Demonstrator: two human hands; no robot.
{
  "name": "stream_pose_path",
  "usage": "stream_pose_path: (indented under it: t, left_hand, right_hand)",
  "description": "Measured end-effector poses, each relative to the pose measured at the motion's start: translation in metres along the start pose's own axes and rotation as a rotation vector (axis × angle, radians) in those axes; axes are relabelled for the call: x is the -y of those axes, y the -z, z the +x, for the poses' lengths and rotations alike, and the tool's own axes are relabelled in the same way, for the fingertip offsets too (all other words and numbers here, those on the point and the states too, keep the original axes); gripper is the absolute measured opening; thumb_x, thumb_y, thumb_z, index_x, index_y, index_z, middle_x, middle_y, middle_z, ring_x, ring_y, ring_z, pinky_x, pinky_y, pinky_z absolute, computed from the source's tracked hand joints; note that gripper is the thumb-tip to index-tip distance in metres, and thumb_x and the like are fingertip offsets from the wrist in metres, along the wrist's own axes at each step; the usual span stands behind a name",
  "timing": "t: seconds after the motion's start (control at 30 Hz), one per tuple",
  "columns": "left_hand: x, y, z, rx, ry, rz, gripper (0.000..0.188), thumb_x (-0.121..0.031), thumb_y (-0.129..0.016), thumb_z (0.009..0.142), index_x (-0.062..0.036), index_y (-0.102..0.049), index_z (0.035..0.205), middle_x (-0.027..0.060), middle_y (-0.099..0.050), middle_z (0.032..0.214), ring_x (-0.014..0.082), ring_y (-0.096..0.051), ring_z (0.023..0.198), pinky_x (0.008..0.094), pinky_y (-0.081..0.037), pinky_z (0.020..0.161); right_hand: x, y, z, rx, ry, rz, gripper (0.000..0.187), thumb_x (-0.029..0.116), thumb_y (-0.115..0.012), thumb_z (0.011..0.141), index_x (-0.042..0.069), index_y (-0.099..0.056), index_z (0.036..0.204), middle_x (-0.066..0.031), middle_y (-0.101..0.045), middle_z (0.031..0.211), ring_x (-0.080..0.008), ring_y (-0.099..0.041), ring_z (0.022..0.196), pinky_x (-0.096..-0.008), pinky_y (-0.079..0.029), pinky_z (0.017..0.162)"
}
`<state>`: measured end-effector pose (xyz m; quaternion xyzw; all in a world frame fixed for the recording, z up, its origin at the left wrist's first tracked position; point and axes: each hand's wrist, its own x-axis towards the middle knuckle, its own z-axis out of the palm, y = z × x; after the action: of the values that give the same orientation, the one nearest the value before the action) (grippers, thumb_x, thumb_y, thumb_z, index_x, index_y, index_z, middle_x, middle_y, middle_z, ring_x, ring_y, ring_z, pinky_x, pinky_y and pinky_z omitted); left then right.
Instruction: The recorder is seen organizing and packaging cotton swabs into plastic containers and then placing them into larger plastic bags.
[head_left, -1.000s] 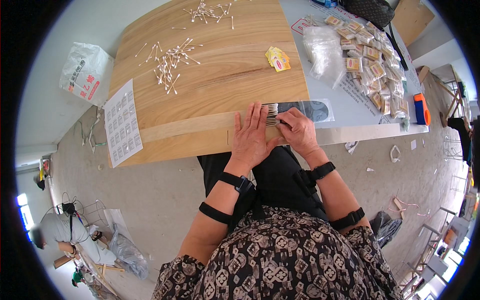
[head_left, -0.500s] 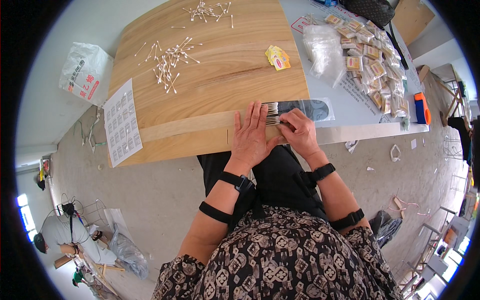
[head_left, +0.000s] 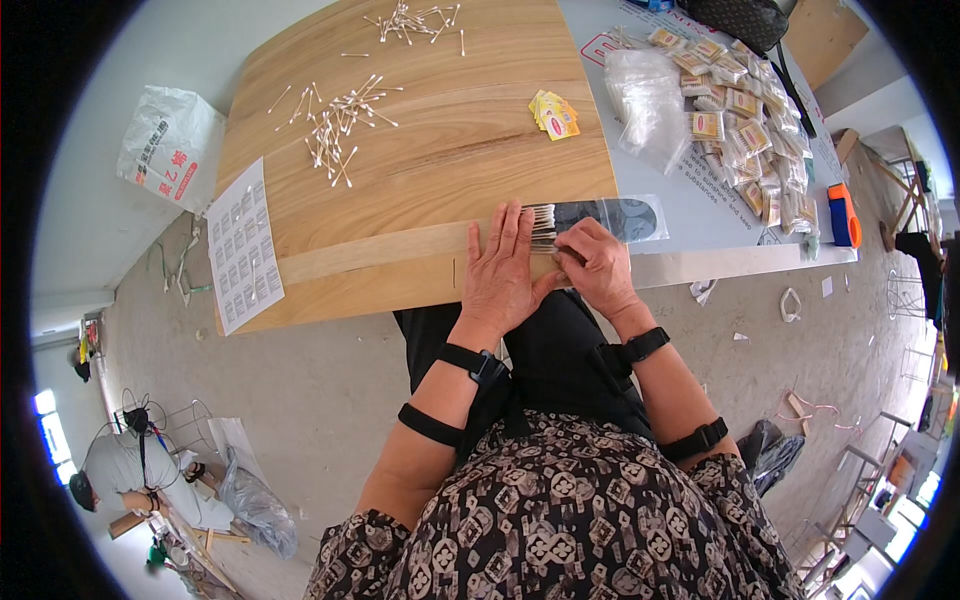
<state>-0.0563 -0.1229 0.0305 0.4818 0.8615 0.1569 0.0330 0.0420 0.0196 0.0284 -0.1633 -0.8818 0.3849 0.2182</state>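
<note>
my left hand (head_left: pixel 503 262) lies flat, palm down and fingers straight toward 12 o'clock, over the left end of a row of cotton swabs (head_left: pixel 543 228) near the front edge of the wooden tabletop (head_left: pixel 480 150). my right hand (head_left: pixel 598 265) is close beside it at 3 o'clock, fingers curled in with the tips at the near right corner of that row; i can't tell whether they pinch anything, or whether my two hands touch. the swabs show between my hands, and a dark strip (head_left: pixel 632 218) in clear plastic lies just past them at 2 to 3 o'clock.

from my hands, a loose scatter of swabs (head_left: pixel 345 125) lies at 10 o'clock and another pile (head_left: pixel 412 22) at 11. yellow cards (head_left: pixel 556 116) sit at 12, clear bags (head_left: pixel 645 105) at 1, a heap of filled packets (head_left: pixel 745 135) at 2, and an orange and blue object (head_left: pixel 845 217) at 3. a printed sheet (head_left: pixel 245 245) is at 9. well off at 8, a person in grey (head_left: pixel 130 465) bends over.
</note>
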Motion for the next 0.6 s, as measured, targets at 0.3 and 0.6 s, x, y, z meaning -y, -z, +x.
stream_pose_path:
  t: [0.3, 0.6]
  left_hand:
    - [0.0000, 0.0008, -0.0007, 0.008, 0.007, -0.010, 0.090, -0.060, -0.057, 0.084, -0.0047, -0.029, 0.149, 0.0141, -0.024, 0.158, 0.0302, -0.020, 0.147, 0.0541, -0.012, 0.117]
    - [-0.0006, 0.0017, -0.0003, 0.025, 0.020, -0.017, 0.089, -0.054, -0.062, 0.084, -0.0049, -0.028, 0.149, 0.0134, -0.023, 0.158, 0.0293, -0.020, 0.147, 0.0534, -0.012, 0.118]
  right_hand:
    - [0.0050, 0.0003, 0.0022, 0.017, -0.044, -0.029, 0.023, 0.012, -0.071, 0.074, 0.009, -0.066, 0.096, -0.0078, -0.060, 0.084, -0.0302, -0.063, 0.078, -0.0395, -0.051, 0.066]
    - [0.0066, -0.0020, 0.0054, 0.002, -0.068, -0.046, 0.025, 0.016, -0.069, 0.077, 0.012, -0.067, 0.102, -0.0079, -0.060, 0.084, -0.0310, -0.063, 0.078, -0.0410, -0.050, 0.066]
